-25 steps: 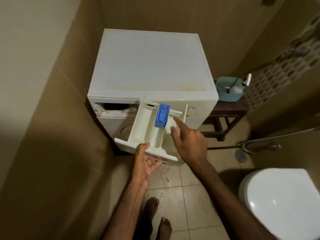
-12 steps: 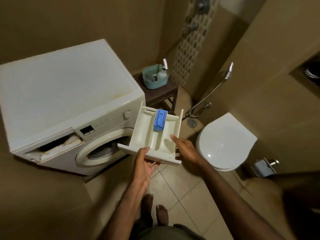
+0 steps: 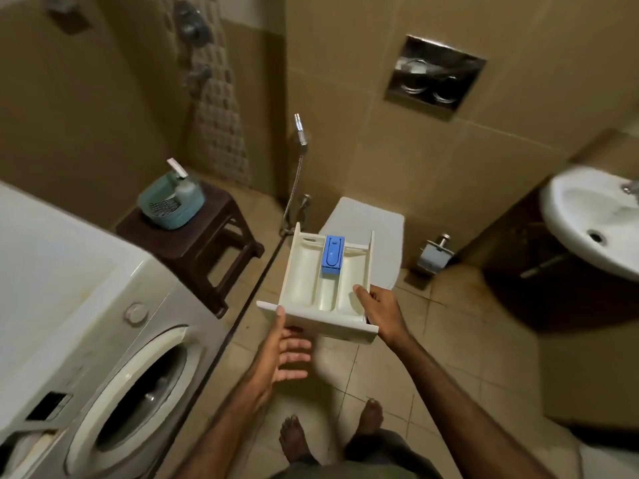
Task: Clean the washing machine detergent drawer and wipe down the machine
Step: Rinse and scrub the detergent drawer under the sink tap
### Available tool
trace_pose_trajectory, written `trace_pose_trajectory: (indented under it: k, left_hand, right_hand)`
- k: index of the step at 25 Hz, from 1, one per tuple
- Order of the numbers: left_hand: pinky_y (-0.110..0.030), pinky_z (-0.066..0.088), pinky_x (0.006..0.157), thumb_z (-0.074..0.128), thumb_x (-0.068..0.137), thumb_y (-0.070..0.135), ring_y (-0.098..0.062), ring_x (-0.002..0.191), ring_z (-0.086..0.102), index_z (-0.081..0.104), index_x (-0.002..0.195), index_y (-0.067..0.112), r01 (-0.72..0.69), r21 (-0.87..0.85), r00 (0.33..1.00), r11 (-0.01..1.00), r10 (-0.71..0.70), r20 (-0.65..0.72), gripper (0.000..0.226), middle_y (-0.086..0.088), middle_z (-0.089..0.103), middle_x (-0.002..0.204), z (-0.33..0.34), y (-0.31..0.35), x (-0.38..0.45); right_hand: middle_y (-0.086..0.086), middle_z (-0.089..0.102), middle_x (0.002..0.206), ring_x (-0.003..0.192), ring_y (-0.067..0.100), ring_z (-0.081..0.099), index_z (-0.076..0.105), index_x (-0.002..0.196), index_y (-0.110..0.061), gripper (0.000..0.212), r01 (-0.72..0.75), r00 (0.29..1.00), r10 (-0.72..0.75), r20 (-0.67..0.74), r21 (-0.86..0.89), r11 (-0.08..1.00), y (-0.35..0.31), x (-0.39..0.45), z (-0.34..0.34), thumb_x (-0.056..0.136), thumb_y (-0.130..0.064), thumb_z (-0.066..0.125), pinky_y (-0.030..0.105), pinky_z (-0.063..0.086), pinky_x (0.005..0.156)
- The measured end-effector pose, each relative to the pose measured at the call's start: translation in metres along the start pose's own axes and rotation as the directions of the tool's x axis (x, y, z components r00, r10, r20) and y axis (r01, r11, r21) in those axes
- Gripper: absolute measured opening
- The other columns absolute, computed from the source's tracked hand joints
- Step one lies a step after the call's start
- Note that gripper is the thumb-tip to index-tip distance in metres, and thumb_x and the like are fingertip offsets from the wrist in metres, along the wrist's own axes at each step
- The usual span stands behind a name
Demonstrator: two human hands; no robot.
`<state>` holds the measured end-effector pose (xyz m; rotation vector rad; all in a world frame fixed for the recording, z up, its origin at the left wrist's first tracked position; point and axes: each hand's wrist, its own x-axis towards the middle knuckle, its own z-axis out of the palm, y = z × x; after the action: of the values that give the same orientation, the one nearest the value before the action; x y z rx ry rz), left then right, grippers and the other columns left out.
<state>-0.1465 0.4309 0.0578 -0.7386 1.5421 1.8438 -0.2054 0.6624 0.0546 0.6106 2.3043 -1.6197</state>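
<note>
Clearly out of the washing machine (image 3: 114, 326), the detergent drawer (image 3: 321, 292) hangs above the floor; left hand (image 3: 283, 354) grips its near-left corner, right hand (image 3: 380, 309) its right side. No writing is readable.

No readable text, label or number shows on any surface here
</note>
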Motion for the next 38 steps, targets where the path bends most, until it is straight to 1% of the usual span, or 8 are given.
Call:
trace_pose_trajectory:
  k: [4,7,10,13,20,25,32,38]
  left_hand:
    - [-0.045,0.06,0.067,0.035,0.073,0.097,-0.025,0.058,0.057,0.058,0.074,0.014,-0.073,0.098,0.958,0.992,0.097,-0.269,0.086,-0.005,0.057,0.062,0.029,0.02,0.023]
    - [-0.037,0.05,0.063,0.049,0.089,0.08,-0.019,0.053,0.042,0.051,0.068,0.02,-0.158,0.13,0.908,0.979,0.196,-0.371,0.063,0.001,0.043,0.057,0.071,0.047,0.045]
    - [-0.037,0.052,0.064,0.061,0.097,0.056,-0.021,0.065,0.051,0.061,0.078,0.017,-0.249,0.25,0.919,0.936,0.31,-0.244,0.044,-0.003,0.052,0.068,0.144,0.082,0.073]
    - [-0.041,0.058,0.074,0.062,0.098,0.054,-0.026,0.09,0.066,0.068,0.1,0.012,-0.304,0.464,0.939,0.832,0.343,0.0,0.042,-0.009,0.07,0.095,0.239,0.109,0.099]
    - [-0.035,0.057,0.091,0.049,0.097,0.068,-0.017,0.111,0.074,0.065,0.129,0.035,-0.229,0.544,0.873,0.807,-0.077,0.481,0.049,0.006,0.076,0.122,0.431,0.106,0.119]
    - [-0.046,0.046,0.114,0.073,0.072,0.081,-0.022,0.122,0.069,0.065,0.137,0.032,-0.193,0.516,0.862,0.834,-0.107,0.496,0.082,0.002,0.071,0.134,0.515,0.087,0.16]
    - [-0.049,0.051,0.108,0.07,0.094,0.048,-0.024,0.111,0.074,0.066,0.134,0.027,-0.146,0.409,0.82,0.901,-0.121,0.559,0.045,-0.001,0.078,0.12,0.627,0.097,0.187]
    - [-0.056,0.056,0.101,0.083,0.08,0.047,-0.032,0.114,0.073,0.066,0.134,0.021,-0.059,0.254,0.859,0.965,-0.08,0.505,0.063,-0.009,0.076,0.124,0.705,0.108,0.234]
  right_hand:
    - [-0.001,0.073,0.084,0.074,0.014,0.069,0.072,0.091,-0.011,0.03,-0.028,0.987,0.034,-0.156,0.044,0.999,0.024,0.011,-0.077,0.103,-0.036,0.063,0.023,0.05,0.059]
    - [0.001,0.076,0.085,0.076,0.016,0.072,0.074,0.092,-0.006,0.031,-0.067,0.975,0.087,-0.206,0.1,0.993,0.042,0.018,-0.135,0.103,-0.034,0.064,0.022,0.052,0.061]
    - [0.005,0.079,0.09,0.082,0.02,0.076,0.076,0.092,-0.005,0.032,-0.068,0.97,0.096,-0.223,0.13,0.989,0.062,0.025,-0.204,0.103,-0.033,0.064,0.034,0.058,0.07]
    - [0.0,0.075,0.079,0.071,0.015,0.072,0.072,0.079,-0.01,0.034,-0.082,0.971,0.108,-0.213,0.129,0.988,0.078,0.033,-0.277,0.103,-0.033,0.064,0.023,0.053,0.06]
    - [0.011,0.078,0.096,0.083,0.021,0.075,0.073,0.094,-0.001,0.041,-0.118,0.972,0.15,-0.178,0.18,0.977,0.111,0.043,-0.411,0.103,-0.039,0.063,0.027,0.055,0.067]
    - [0.012,0.08,0.101,0.09,0.024,0.075,0.075,0.103,0.003,0.043,-0.175,0.954,0.229,-0.191,0.263,0.949,0.141,0.056,-0.486,0.1,-0.04,0.066,0.035,0.056,0.078]
    - [0.002,0.081,0.106,0.1,0.019,0.076,0.078,0.115,-0.018,0.051,-0.213,0.922,0.312,-0.227,0.374,0.903,0.146,0.087,-0.604,0.097,-0.063,0.06,0.035,0.057,0.087]
    - [0.011,0.071,0.105,0.091,0.029,0.071,0.065,0.122,-0.009,0.057,-0.249,0.644,0.636,-0.426,0.669,0.701,0.136,0.116,-0.652,0.103,-0.06,0.049,0.044,0.059,0.073]
